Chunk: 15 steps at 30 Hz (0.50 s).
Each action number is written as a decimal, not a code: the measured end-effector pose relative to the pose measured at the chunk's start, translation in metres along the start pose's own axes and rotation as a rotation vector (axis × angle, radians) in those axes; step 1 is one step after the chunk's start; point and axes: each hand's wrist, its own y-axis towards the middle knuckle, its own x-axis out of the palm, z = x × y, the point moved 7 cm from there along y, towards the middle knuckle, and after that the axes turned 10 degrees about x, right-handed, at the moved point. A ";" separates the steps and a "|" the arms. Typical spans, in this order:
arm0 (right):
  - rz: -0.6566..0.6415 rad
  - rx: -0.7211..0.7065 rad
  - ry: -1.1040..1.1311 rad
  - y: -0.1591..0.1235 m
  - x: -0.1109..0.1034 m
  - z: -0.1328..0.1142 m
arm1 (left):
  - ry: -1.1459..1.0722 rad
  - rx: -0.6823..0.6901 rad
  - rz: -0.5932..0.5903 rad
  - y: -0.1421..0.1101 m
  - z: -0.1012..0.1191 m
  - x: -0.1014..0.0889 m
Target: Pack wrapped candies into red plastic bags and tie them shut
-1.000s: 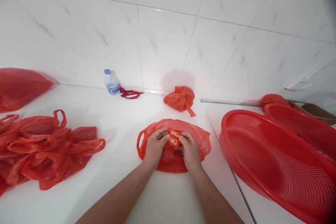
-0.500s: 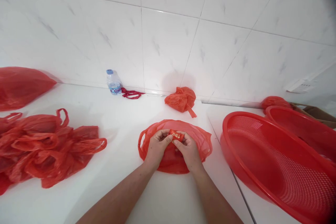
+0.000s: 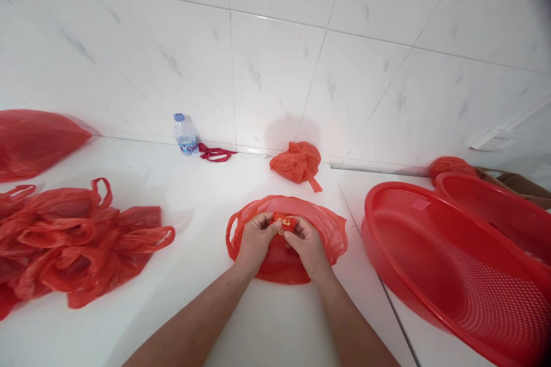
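Between the fingertips of both hands is a small red packet point(image 3: 284, 221) with pale gold lettering. My left hand point(image 3: 257, 238) pinches its left end, thumb on the near face. On the right end, my right hand point(image 3: 307, 239) grips it the same way, fingers curled behind. Both hands hover over the mouth of a red plastic bag point(image 3: 279, 275) that lies spread on the white table, one handle loop out to the left. A few small dark bits show inside the bag, too unclear to name.
A heap of red plastic bags point(image 3: 86, 241) lies left, with a fuller red bag point(image 3: 38, 143) behind. Along the tiled wall stand a water bottle point(image 3: 186, 136), a dark red strap point(image 3: 215, 153) and a knotted red bag point(image 3: 297, 163). Red perforated baskets point(image 3: 422, 275) fill the right.
The packet has been turned and folded between my fingers, and my hands have come closer together. A half second ago one row of lettering showed; now part of a second shows below.
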 end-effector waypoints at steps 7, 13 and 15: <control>0.054 -0.018 -0.099 0.001 -0.003 0.005 | 0.016 0.013 0.001 0.003 0.001 0.000; 0.089 -0.077 -0.175 -0.001 -0.003 0.003 | 0.015 0.033 -0.003 0.002 0.003 0.000; 0.072 -0.086 -0.146 -0.002 -0.001 0.001 | 0.020 0.033 0.002 0.002 0.003 -0.001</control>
